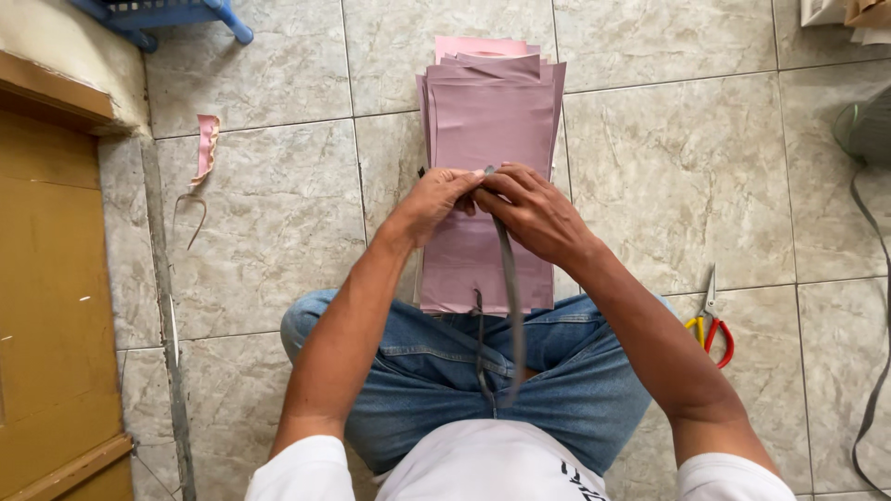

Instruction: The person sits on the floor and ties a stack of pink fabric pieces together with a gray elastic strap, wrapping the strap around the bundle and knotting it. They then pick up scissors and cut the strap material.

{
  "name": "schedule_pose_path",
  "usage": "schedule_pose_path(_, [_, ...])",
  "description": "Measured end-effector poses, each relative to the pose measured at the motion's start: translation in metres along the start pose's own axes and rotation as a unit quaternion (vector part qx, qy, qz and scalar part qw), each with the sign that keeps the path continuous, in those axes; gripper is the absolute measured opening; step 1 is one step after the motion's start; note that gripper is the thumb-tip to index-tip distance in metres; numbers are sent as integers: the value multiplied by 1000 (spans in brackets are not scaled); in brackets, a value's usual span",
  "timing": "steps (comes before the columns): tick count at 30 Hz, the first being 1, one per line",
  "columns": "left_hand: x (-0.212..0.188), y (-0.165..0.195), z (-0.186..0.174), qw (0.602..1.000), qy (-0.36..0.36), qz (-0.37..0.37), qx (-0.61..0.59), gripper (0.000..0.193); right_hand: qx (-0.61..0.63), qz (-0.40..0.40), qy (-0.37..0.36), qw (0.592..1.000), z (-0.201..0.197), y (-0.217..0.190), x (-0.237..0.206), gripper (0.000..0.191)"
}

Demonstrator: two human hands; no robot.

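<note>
A stack of mauve-pink fabric sheets lies on the tiled floor in front of my crossed legs in blue jeans. My left hand and my right hand meet over the middle of the stack, both pinching a narrow grey strap at its upper end. The strap hangs down from my fingers across the near edge of the stack and onto my lap. Whether the strap is attached to the top sheet is hidden by my fingers.
Small scissors with red and yellow handles lie on the floor by my right knee. A pink fabric scrap lies at the left. A wooden panel runs along the left edge. A grey strap trails down the right side.
</note>
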State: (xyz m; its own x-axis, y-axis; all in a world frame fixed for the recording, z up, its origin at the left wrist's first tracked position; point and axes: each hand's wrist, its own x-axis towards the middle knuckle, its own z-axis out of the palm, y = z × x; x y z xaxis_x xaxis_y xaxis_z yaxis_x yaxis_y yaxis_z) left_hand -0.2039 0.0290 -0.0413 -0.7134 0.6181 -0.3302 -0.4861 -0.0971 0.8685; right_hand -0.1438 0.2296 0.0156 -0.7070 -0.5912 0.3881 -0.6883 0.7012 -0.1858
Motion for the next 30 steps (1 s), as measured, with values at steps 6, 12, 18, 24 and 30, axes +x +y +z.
schedule_pose_path(6, [-2, -23, 3, 966, 213, 144, -32, 16, 99, 130, 86, 983, 16, 18, -46, 24])
schedule_pose_path(12, [-8, -29, -2, 918, 360, 155, 61, 20, 157, 409, 13, 899, 26, 37, -111, 26])
schedule_pose_path(18, [-9, -14, 16, 968, 159, 188, -36, 14, 467, 432, 189, 748, 9, 38, -101, 23])
schedule_pose_path(24, [-10, -10, 25, 935, 72, 226, -265, 11, 825, 244, 264, 437, -25, 31, -61, 53])
schedule_pose_path(30, [14, -23, 10, 940, 54, 197, -273, 13, 442, 293, -10, 848, -35, 29, -65, 48])
